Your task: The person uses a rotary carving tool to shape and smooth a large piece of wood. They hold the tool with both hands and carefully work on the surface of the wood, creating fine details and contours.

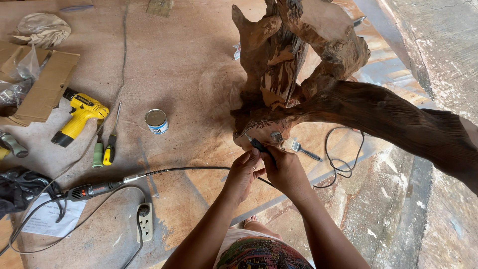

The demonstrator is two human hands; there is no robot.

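Both hands meet just below the carved wood. The left hand (pixel 242 172) and the right hand (pixel 285 172) are closed together around the slim black handpiece (pixel 260 146) of a rotary tool; its small bit points up and left, at the lower edge of the driftwood sculpture (pixel 298 89), and seems to touch the wood or to be just beside it — I cannot tell which.

The handpiece looks light and stiff, so a pencil-like hold near the tip, as the fingers have now, should give good control. The flexible shaft (pixel 174 171) behind it is springy and can pull sideways; it runs left over the floor to the motor unit (pixel 92 190), which lies near a white power strip (pixel 145 221). The sculpture is, I judge, heavy and hard, with rough bark-like ridges and thin fragile points at the top. It is better taken by the thick dark limb at the right.

The surface is a dusty plywood floor (pixel 184 65), and at the right begins rough grey concrete. Well apart from the hands lie a yellow drill (pixel 79 115), two screwdrivers (pixel 104 149), a small tin can (pixel 156 121) and flattened cardboard (pixel 42 89). A small brush (pixel 302 149) lies just beside the right hand, near a loop of black cable (pixel 343 159).
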